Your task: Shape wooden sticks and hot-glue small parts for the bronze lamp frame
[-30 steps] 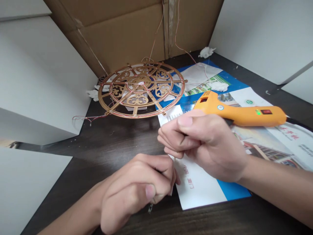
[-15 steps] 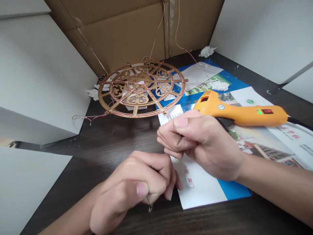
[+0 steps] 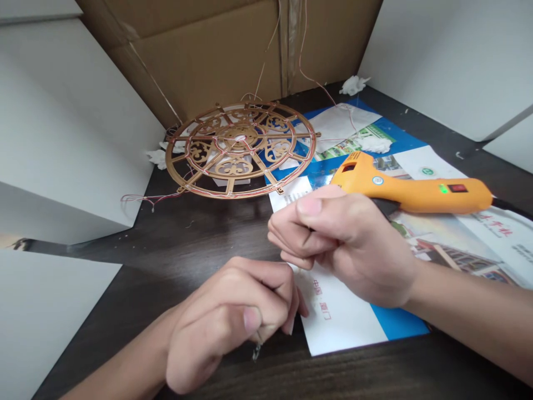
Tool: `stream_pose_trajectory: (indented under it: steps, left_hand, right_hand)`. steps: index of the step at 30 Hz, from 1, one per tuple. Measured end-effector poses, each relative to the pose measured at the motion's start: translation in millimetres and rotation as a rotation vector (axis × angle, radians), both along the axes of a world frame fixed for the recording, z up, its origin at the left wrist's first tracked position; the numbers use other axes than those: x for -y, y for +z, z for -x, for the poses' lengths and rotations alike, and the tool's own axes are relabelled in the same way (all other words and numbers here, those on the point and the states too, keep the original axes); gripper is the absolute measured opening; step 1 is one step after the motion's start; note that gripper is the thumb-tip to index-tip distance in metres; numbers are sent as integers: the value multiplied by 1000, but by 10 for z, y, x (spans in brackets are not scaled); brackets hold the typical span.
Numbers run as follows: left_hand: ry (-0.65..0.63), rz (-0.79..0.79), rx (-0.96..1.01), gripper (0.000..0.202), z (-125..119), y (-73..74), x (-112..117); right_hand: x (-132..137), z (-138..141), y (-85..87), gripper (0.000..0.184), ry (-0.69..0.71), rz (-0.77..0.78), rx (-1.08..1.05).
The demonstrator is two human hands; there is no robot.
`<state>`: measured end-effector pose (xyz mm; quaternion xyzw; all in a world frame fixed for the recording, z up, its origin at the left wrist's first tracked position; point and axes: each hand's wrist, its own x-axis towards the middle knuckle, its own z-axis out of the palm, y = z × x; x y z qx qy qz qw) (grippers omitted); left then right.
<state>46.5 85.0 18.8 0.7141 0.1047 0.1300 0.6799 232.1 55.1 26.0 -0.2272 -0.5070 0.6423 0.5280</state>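
Note:
My left hand (image 3: 233, 322) is closed, with the thumb pressed against the bent index finger. From under that thumb pokes a thin strand with a frayed greyish end (image 3: 256, 351); the rest of it is hidden in the fingers. Above and to the right, my right hand (image 3: 345, 239) is curled into a fist, thumb on the index finger. What it grips, if anything, does not show. A small gap separates the two hands. Just behind my right hand lies an orange hot glue gun (image 3: 425, 194), its green light lit beside a red switch.
A round openwork golden-brown frame (image 3: 231, 189) with red and white wires sits raised beyond my hands. Printed paper sheets (image 3: 345, 328) cover the dark table (image 3: 166, 250) on the right. A cardboard panel (image 3: 208, 55) closes the back, and white panels (image 3: 75, 111) flank the left.
My left hand has shifted slightly right, its thumb moving along the index finger. The right hand stays almost still. The view has moved very slightly.

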Motion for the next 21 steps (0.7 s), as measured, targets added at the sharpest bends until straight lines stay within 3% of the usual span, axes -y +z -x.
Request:
stream_pose_trajectory:
  steps: [7, 10, 15, 21]
  left_hand:
    - [49, 60, 47, 39, -7, -8, 35]
    - [33, 20, 12, 39, -17, -6, 41]
    - [-47, -68, -69, 43, -3, 10, 20]
    - [-46, -182, -67, 56, 150, 53, 54]
  right_hand:
    - [25, 18, -54, 48, 39, 56, -19]
    - [35, 3, -10, 43, 12, 50, -14]
    - [40, -33, 62, 49, -62, -31, 57]
    - [15, -3, -15, 45, 47, -38, -10]
